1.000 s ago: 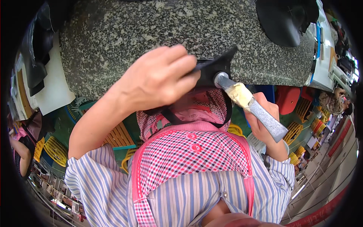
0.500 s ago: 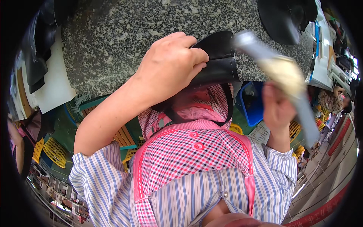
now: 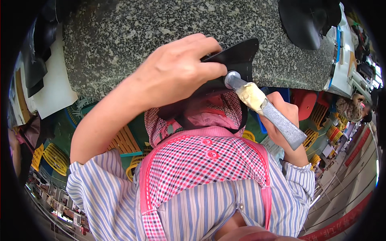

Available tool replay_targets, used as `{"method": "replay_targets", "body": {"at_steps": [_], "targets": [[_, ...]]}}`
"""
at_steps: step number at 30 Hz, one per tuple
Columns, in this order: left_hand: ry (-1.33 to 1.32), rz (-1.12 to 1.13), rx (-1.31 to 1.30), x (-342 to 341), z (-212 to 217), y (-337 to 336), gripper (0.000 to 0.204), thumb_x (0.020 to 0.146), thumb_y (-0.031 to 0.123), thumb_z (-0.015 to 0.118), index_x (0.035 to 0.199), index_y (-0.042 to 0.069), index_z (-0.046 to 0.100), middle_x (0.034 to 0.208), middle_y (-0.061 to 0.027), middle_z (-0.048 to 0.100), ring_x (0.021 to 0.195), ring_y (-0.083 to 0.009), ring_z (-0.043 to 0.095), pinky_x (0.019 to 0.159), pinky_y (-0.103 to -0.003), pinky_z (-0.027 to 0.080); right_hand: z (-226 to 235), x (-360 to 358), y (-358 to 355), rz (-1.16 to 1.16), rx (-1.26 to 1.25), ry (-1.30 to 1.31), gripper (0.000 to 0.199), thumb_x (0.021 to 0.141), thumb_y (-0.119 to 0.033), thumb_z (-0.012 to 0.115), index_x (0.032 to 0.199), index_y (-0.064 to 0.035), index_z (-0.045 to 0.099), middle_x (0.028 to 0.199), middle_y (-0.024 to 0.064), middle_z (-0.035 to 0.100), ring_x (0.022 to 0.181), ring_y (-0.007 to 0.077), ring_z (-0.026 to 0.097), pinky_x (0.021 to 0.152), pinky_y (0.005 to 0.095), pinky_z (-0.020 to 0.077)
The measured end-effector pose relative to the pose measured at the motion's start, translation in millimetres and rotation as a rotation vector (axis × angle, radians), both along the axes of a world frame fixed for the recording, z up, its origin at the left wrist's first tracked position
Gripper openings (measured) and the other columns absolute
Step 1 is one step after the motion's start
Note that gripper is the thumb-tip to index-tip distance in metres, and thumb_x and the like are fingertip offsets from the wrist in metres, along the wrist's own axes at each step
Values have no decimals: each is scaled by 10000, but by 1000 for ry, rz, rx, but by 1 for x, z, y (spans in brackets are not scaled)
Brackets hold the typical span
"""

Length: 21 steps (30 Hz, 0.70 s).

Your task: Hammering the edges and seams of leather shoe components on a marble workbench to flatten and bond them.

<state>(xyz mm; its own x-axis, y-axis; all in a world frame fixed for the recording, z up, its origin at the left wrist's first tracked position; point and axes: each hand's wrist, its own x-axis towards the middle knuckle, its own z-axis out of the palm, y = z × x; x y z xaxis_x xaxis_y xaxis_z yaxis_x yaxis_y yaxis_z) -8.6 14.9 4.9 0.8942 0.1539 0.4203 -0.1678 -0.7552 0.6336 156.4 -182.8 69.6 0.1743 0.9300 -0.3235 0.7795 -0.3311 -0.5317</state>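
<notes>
L hand grips a black leather piece, fingers curled over its top edge, thumb side toward the chest, pinning it against the edge of the speckled granite slab. The piece is flat and dark, w/ a curved outline; its right part sticks out past the fingers and lies on the stone.

R hand is closed round the handle of a hammer, lower right of the piece. Handle is grey metal w/ a yellowish wrap near the head; the round steel face sits on or just at the lower edge of the leather, right beside the L fingertips. Can't tell if it's fully in contact.

Below the hands: a pink-and-white checked apron w/ pink trim and buttons, worn over a blue striped shirt. A black strap hangs from under the piece down across the apron bib.

Further out: another black shape rests on the slab at top right, well apart from the hands. A white board lies at the slab's left edge, w/ dark material on it. Under the bench, yellow and orange plastic crates at left, red and blue bins at right, behind the R hand.
</notes>
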Motion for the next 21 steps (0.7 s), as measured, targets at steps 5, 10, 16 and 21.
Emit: {"method": "replay_targets", "body": {"at_steps": [5, 10, 16, 21], "targets": [[-121, -118, 328, -18, -8, 6, 290, 525, 97, 657, 795, -6, 642, 816, -112, 559, 726, -243, 577, 570, -309, 510, -5, 2, -3, -21, 36, 20, 123, 795, -73, 608, 830, -5, 512, 604, 110, 520, 513, 228, 556, 488, 273, 400], [-162, 73, 409, -20, -11, -29, 179, 563, 47, 671, 720, -31, 634, 810, -138, 576, 715, -239, 584, 560, -302, 499, -4, -1, -8, -123, 73, 51, 91, 828, -75, 576, 845, 6, 537, 607, 69, 469, 492, 148, 468, 477, 255, 372], [41, 152, 86, -16, -1, -20, 247, 613, 22, 659, 858, 4, 638, 742, -95, 518, 662, -241, 541, 559, -325, 469, 6, 0, 10, -289, 211, -13, 202, 734, -80, 666, 890, -30, 548, 670, 133, 592, 602, 257, 625, 550, 289, 466], [104, 194, -41, -8, -2, -16, 223, 629, 21, 674, 847, 55, 643, 704, -81, 492, 652, -255, 527, 557, -343, 440, 4, 3, 29, 25, 74, -136, 191, 721, -86, 640, 870, -54, 524, 658, 154, 563, 612, 297, 622, 530, 311, 458]]}}
